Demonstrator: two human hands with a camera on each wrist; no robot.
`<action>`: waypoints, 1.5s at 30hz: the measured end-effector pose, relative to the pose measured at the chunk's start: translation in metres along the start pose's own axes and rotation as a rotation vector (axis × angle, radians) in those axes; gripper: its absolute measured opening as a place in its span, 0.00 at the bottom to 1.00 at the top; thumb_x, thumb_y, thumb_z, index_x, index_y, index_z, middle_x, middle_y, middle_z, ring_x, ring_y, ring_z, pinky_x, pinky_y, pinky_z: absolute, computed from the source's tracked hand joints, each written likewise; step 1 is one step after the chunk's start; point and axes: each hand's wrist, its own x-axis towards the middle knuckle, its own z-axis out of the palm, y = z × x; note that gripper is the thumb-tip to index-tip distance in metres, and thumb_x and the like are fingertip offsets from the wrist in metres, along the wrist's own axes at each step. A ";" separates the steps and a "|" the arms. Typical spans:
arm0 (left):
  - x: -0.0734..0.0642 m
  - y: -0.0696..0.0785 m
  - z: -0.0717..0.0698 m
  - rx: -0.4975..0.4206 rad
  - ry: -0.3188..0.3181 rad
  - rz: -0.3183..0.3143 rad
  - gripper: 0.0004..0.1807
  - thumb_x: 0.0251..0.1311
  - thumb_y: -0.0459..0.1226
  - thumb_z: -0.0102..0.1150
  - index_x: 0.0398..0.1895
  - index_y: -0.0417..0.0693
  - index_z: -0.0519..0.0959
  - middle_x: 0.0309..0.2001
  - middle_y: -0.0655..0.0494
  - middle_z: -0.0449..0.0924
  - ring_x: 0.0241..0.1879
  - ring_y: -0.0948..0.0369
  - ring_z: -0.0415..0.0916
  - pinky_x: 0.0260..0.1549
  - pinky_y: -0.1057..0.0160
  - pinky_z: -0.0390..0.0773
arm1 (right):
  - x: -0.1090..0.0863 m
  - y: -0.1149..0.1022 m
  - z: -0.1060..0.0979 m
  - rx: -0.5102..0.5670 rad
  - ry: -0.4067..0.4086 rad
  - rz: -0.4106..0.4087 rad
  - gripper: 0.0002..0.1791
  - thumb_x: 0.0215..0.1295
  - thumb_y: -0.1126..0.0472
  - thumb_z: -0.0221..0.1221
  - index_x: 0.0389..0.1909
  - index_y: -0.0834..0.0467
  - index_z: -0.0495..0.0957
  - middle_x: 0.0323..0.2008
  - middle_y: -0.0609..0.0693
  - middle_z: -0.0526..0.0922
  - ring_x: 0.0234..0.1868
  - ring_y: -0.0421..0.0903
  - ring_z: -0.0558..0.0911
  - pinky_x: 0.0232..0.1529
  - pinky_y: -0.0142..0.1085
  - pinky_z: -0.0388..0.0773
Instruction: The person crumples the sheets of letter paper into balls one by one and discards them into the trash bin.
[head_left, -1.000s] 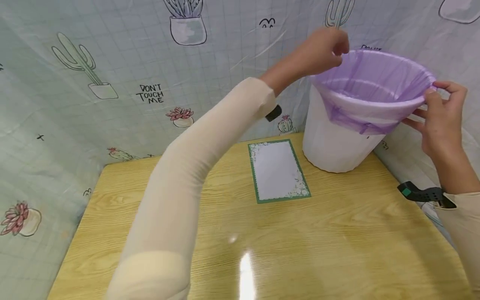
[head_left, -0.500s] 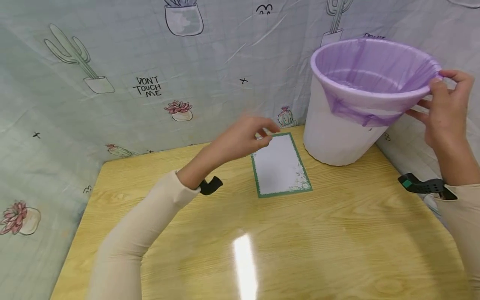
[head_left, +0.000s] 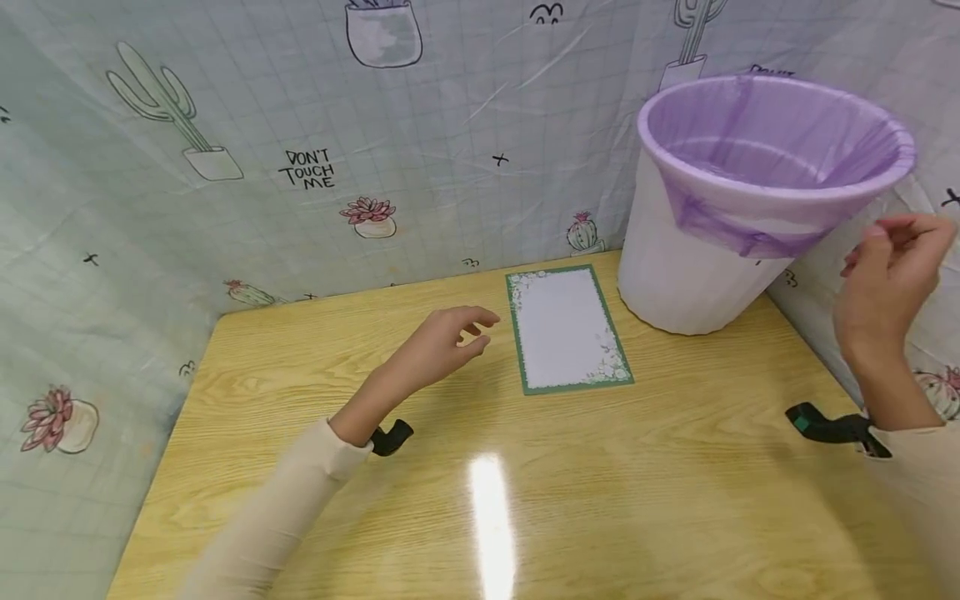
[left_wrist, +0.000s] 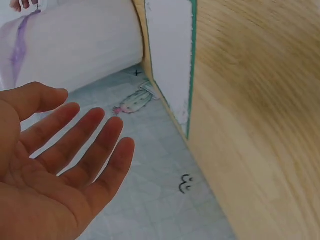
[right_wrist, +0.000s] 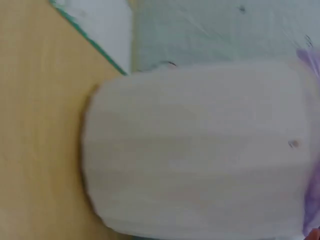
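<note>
A white trash can (head_left: 678,283) stands at the back right of the table, lined with a translucent purple trash bag (head_left: 780,137). The bag is folded over the rim and hangs down the outside, bunched at the front. My left hand (head_left: 438,346) hovers over the table, left of the green-bordered sheet; in the left wrist view its palm (left_wrist: 55,175) holds nothing and the fingers are loosely bent. Just right of the can, below its rim, my right hand (head_left: 888,287) is apart from the bag with fingers loosely curled. In the right wrist view the can's white wall (right_wrist: 195,150) fills the middle.
A white sheet with a green floral border (head_left: 566,333) lies flat on the wooden table (head_left: 600,483), left of the can. Cloth printed with cacti (head_left: 442,167) hangs behind and at both sides of the table. Each wrist wears a black strap.
My left hand has come away from the can's rim, down and left to beside the sheet. The right hand has let go of the bagged rim and dropped slightly below it.
</note>
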 end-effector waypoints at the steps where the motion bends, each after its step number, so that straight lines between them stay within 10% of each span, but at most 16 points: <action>1: 0.000 -0.003 0.002 -0.007 0.012 -0.009 0.17 0.67 0.39 0.54 0.58 0.50 0.75 0.57 0.58 0.75 0.52 0.58 0.76 0.49 0.58 0.77 | -0.009 0.004 0.003 -0.053 0.000 -0.064 0.09 0.67 0.65 0.47 0.43 0.50 0.72 0.29 0.38 0.69 0.23 0.32 0.69 0.25 0.20 0.67; 4: 0.004 -0.011 0.009 0.000 0.045 -0.017 0.18 0.67 0.39 0.54 0.58 0.49 0.74 0.58 0.55 0.75 0.54 0.54 0.74 0.52 0.55 0.76 | -0.036 0.012 0.014 -0.139 -0.141 -0.237 0.08 0.62 0.66 0.52 0.39 0.58 0.77 0.29 0.33 0.74 0.26 0.27 0.71 0.29 0.20 0.65; 9: 0.022 -0.020 0.020 0.040 0.061 -0.038 0.19 0.67 0.41 0.54 0.60 0.49 0.73 0.59 0.57 0.73 0.57 0.55 0.72 0.54 0.57 0.74 | -0.067 0.016 0.045 -0.277 -0.630 -0.377 0.16 0.65 0.63 0.56 0.52 0.61 0.74 0.40 0.40 0.81 0.36 0.27 0.76 0.33 0.18 0.72; 17: 0.068 -0.029 0.033 -0.004 -0.033 -0.090 0.25 0.65 0.44 0.57 0.64 0.53 0.70 0.63 0.58 0.69 0.61 0.58 0.68 0.56 0.59 0.72 | -0.075 0.031 0.105 -0.431 -1.229 -0.277 0.28 0.69 0.51 0.53 0.66 0.58 0.61 0.59 0.58 0.73 0.56 0.58 0.75 0.51 0.51 0.75; 19: 0.080 -0.032 0.036 0.012 -0.055 -0.099 0.28 0.63 0.48 0.58 0.65 0.54 0.68 0.64 0.59 0.68 0.63 0.59 0.65 0.58 0.60 0.70 | -0.075 0.035 0.119 -0.507 -1.309 -0.269 0.32 0.68 0.51 0.55 0.68 0.59 0.59 0.49 0.61 0.78 0.47 0.58 0.78 0.47 0.51 0.76; 26: 0.123 -0.049 0.047 0.101 -0.207 -0.084 0.46 0.50 0.54 0.68 0.71 0.54 0.59 0.71 0.58 0.55 0.72 0.60 0.47 0.68 0.60 0.55 | -0.079 0.046 0.157 -0.701 -1.470 -0.240 0.44 0.63 0.46 0.60 0.72 0.62 0.51 0.69 0.68 0.56 0.68 0.65 0.58 0.65 0.58 0.58; 33: 0.140 -0.062 0.062 0.166 -0.397 -0.092 0.57 0.43 0.59 0.69 0.75 0.61 0.47 0.76 0.57 0.36 0.74 0.55 0.29 0.71 0.49 0.43 | -0.088 0.057 0.177 -0.841 -1.530 -0.198 0.54 0.59 0.36 0.59 0.72 0.66 0.47 0.68 0.76 0.48 0.68 0.71 0.52 0.65 0.61 0.55; 45: 0.143 -0.056 0.067 0.236 -0.368 -0.141 0.62 0.39 0.55 0.73 0.76 0.62 0.44 0.76 0.56 0.39 0.74 0.58 0.35 0.71 0.53 0.47 | -0.094 0.051 0.197 -0.966 -1.555 -0.207 0.52 0.52 0.40 0.67 0.67 0.71 0.58 0.62 0.76 0.60 0.63 0.71 0.61 0.59 0.60 0.66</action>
